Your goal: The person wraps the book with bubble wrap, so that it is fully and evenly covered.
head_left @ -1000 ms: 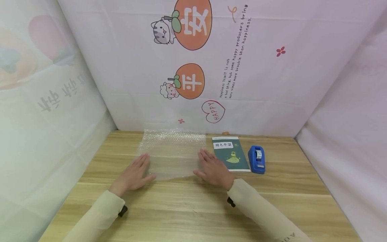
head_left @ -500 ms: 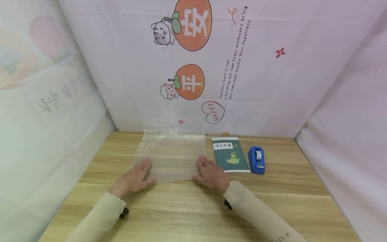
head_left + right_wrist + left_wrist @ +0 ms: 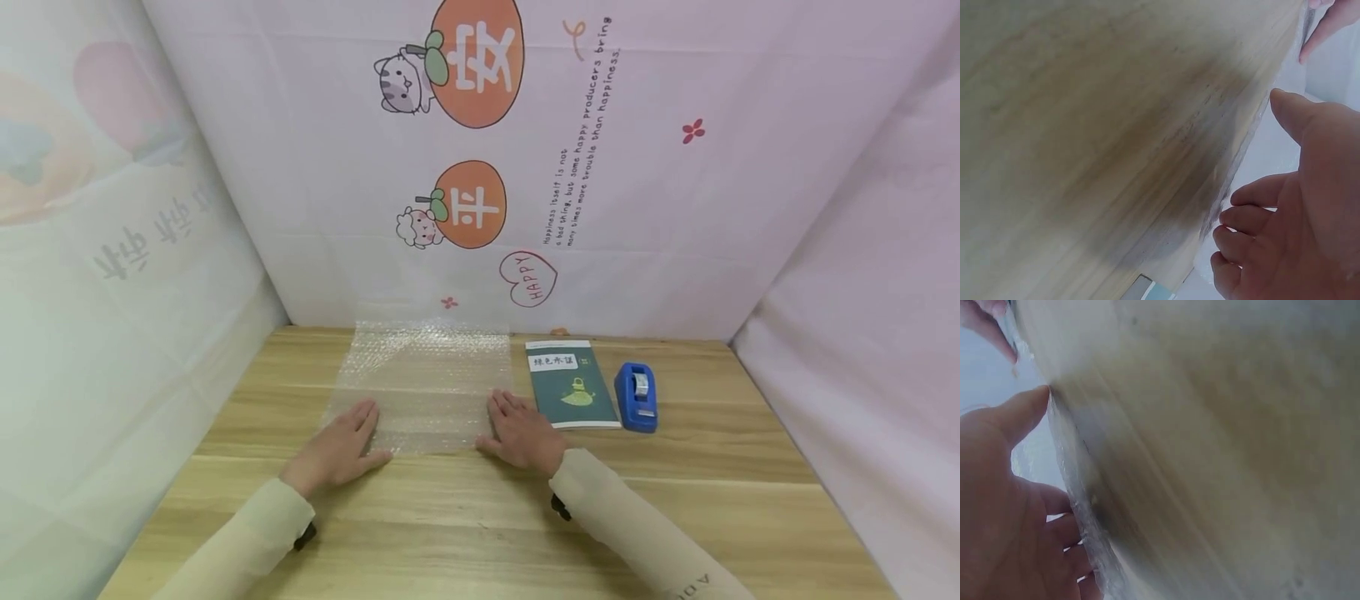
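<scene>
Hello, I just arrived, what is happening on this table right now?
A person in cream sleeves has both hands flat on a sheet of clear bubble wrap spread on the wooden table. The left hand rests on its near left corner, the right hand on its near right corner, fingers straight. To the right of the sheet lie a dark green booklet and a blue tape dispenser, both untouched.
</scene>
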`<state>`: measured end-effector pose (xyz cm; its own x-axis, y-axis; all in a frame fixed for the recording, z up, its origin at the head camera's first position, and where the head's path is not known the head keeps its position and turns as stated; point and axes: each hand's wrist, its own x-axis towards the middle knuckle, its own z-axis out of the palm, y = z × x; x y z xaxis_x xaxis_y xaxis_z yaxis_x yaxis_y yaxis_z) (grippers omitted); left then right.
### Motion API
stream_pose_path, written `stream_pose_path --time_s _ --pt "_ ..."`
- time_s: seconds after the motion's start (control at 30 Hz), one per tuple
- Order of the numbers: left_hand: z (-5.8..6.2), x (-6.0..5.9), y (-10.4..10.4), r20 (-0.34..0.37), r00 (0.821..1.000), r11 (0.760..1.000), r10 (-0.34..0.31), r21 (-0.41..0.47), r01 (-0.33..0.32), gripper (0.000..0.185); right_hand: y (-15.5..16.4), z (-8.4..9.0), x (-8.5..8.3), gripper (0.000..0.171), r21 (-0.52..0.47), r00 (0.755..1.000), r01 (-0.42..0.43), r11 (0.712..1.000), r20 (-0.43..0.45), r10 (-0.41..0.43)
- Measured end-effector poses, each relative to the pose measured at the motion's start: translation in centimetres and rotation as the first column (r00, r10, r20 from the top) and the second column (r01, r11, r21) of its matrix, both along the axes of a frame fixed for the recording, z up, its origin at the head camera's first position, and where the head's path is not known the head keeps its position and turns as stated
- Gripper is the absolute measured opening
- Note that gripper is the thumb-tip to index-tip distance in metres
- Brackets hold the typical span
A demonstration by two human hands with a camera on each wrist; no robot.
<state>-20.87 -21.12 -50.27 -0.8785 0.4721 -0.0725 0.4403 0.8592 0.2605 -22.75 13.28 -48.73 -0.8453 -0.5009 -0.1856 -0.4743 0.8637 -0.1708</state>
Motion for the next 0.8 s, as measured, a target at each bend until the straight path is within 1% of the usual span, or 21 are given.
stream_pose_path --time_s 0.17,0.27,0.43,0.57,0.67,0.8 --pt "-0.1 0.4 0.5 0.044 0.999 0.999 0.024 0.021 -0.025 0.087 -0.1 -0.3 -0.1 0.084 0.007 1.000 0.007 1.000 -0.010 -0.006" --pt "-0.1 0.7 0.8 0.056 0.998 0.999 0.040 0.029 -0.041 0.087 -0.1 -0.5 -0.2 0.085 0.012 1.000 0.012 1.000 -0.023 -0.011" --pt "-0.2 1.4 1.5 0.060 0.996 0.997 0.065 0.032 -0.067 0.088 -0.5 -0.7 -0.1 0.084 -0.015 1.000 0.012 1.000 -0.021 -0.013" --pt "-0.3 1.9 2.1 0.058 0.993 0.994 0.101 0.029 -0.103 0.089 -1.0 -0.8 0.2 0.081 -0.029 1.000 0.024 0.999 -0.007 -0.025" --pt "-0.3 2.1 2.7 0.071 0.990 0.991 0.126 0.036 -0.129 0.090 -1.5 -0.7 0.5 0.080 -0.043 0.999 0.045 0.998 0.022 -0.044" --pt "0.0 2.2 3.0 0.098 0.987 0.990 0.126 0.045 -0.131 0.091 -1.7 -0.8 0.7 0.082 -0.037 0.997 0.066 0.997 0.033 -0.065"
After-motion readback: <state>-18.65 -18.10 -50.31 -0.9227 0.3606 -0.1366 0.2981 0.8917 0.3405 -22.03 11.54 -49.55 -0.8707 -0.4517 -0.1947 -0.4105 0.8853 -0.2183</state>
